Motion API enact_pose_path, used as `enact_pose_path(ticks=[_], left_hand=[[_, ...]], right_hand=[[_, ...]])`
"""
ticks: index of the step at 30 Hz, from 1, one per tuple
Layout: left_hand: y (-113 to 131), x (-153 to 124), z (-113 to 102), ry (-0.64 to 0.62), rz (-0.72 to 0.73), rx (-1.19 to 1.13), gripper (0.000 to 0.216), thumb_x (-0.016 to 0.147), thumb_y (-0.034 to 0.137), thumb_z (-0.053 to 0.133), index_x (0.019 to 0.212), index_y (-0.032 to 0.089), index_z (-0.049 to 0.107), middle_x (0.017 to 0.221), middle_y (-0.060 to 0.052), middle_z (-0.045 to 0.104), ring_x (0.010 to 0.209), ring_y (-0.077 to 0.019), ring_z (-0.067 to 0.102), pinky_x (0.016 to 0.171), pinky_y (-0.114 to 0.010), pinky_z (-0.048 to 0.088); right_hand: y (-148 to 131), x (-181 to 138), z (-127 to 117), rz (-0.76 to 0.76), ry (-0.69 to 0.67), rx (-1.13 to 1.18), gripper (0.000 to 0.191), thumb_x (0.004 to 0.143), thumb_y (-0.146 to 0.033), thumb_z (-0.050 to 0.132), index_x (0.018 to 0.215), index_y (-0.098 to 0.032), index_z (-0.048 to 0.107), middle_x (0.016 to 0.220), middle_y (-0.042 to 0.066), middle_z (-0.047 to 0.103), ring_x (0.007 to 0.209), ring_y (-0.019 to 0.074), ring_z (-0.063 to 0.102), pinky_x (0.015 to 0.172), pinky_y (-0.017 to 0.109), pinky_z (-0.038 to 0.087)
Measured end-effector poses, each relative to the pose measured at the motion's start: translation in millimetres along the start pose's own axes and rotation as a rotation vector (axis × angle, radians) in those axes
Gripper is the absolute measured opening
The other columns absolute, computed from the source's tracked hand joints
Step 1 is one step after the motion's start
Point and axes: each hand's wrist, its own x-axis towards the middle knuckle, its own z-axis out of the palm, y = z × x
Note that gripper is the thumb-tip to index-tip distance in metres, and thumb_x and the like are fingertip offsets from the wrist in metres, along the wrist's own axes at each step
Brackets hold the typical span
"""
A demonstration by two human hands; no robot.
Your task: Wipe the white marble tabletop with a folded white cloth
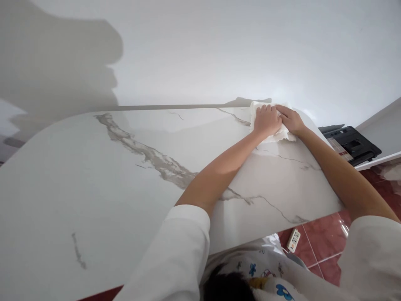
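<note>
A white cloth [280, 134] lies at the far right corner of a white marble tabletop [94, 184] with grey veins. Both of my hands press on it. My left hand [266, 120] is on top of the cloth with its fingers curled down over it. My right hand [290, 118] lies beside it, fingers bent onto the same cloth and touching the left hand. Both arms reach out from white short sleeves.
A white wall rises right behind the table. A black device [352, 144] sits on a white surface to the right. A white power strip [293, 240] lies on the red tiled floor under the table's near edge.
</note>
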Motion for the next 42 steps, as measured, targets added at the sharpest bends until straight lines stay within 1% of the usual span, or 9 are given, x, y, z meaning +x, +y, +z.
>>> enact_pose_path(ticks=[6,14,22,27,30,33,35,38,42], left_hand=[[21.8,-36.7,-3.5,0.010,0.008,0.011,0.039,0.096,0.024,0.034,0.127,0.012,0.055,0.129,-0.017,0.057,0.125,-0.0311,0.046,0.108,-0.046,0.030],[47.7,-88.5,-18.7,-0.040,0.055,0.020,0.041,0.096,0.023,0.034,0.128,0.005,0.053,0.130,-0.018,0.056,0.126,-0.0305,0.045,0.109,-0.044,0.030],[64.4,-131.8,-29.5,-0.053,0.082,0.011,0.040,0.096,0.024,0.035,0.128,0.006,0.053,0.128,-0.017,0.057,0.124,-0.0299,0.046,0.108,-0.044,0.032],[71.8,-163.0,-38.8,-0.071,0.090,-0.005,0.042,0.095,0.024,0.036,0.131,0.005,0.051,0.133,-0.017,0.055,0.127,-0.0297,0.045,0.110,-0.043,0.031],[76.5,-176.8,-43.0,-0.081,0.085,0.003,0.044,0.095,0.023,0.035,0.133,0.005,0.049,0.137,-0.017,0.053,0.129,-0.0302,0.043,0.112,-0.044,0.030],[80.3,-180.3,-43.8,-0.089,0.083,0.014,0.046,0.095,0.024,0.036,0.134,0.003,0.048,0.137,-0.018,0.052,0.129,-0.0308,0.043,0.112,-0.044,0.030],[81.4,-174.8,-41.7,-0.091,0.080,0.024,0.046,0.094,0.025,0.037,0.133,0.001,0.048,0.134,-0.019,0.053,0.127,-0.0315,0.044,0.110,-0.045,0.031],[79.6,-156.5,-35.4,-0.080,0.072,0.036,0.044,0.094,0.024,0.037,0.131,0.003,0.050,0.130,-0.019,0.055,0.125,-0.0314,0.045,0.108,-0.045,0.032],[70.5,-123.0,-25.0,-0.060,0.062,0.028,0.041,0.094,0.024,0.038,0.128,0.008,0.053,0.128,-0.017,0.057,0.124,-0.0303,0.046,0.108,-0.045,0.032]], right_hand=[[-11.8,-39.1,-10.3,-0.014,0.013,0.019,0.046,0.090,-0.039,0.040,0.128,-0.026,0.064,0.137,0.001,0.061,0.130,0.0279,0.053,0.112,0.048,0.041],[-41.9,-96.1,-22.7,0.003,0.016,0.001,0.047,0.089,-0.033,0.040,0.128,-0.023,0.064,0.139,0.005,0.059,0.132,0.0284,0.052,0.113,0.051,0.039],[-72.7,-140.0,-33.6,-0.031,0.002,-0.012,0.047,0.090,-0.031,0.039,0.130,-0.023,0.061,0.140,0.006,0.058,0.132,0.0280,0.051,0.113,0.052,0.040],[-97.8,-168.1,-37.5,-0.056,-0.004,-0.013,0.047,0.092,-0.031,0.037,0.132,-0.023,0.060,0.141,0.006,0.057,0.133,0.0281,0.050,0.113,0.053,0.039],[-106.9,-180.7,-41.0,-0.064,-0.010,-0.004,0.047,0.094,-0.032,0.037,0.134,-0.024,0.058,0.141,0.006,0.056,0.133,0.0275,0.050,0.114,0.053,0.039],[-105.8,-183.7,-44.9,-0.065,-0.031,0.014,0.046,0.093,-0.033,0.039,0.135,-0.025,0.058,0.141,0.005,0.056,0.133,0.0269,0.050,0.113,0.052,0.040],[-99.1,-178.7,-46.1,-0.064,-0.051,0.025,0.047,0.091,-0.033,0.042,0.134,-0.023,0.058,0.141,0.006,0.057,0.133,0.0274,0.050,0.113,0.051,0.040],[-83.4,-162.5,-44.8,-0.050,-0.049,0.037,0.048,0.089,-0.032,0.044,0.132,-0.021,0.060,0.140,0.007,0.058,0.132,0.0282,0.051,0.113,0.050,0.040],[-61.7,-132.2,-39.1,-0.018,-0.025,0.035,0.048,0.086,-0.032,0.044,0.129,-0.023,0.063,0.138,0.004,0.060,0.130,0.0283,0.053,0.113,0.050,0.040]])
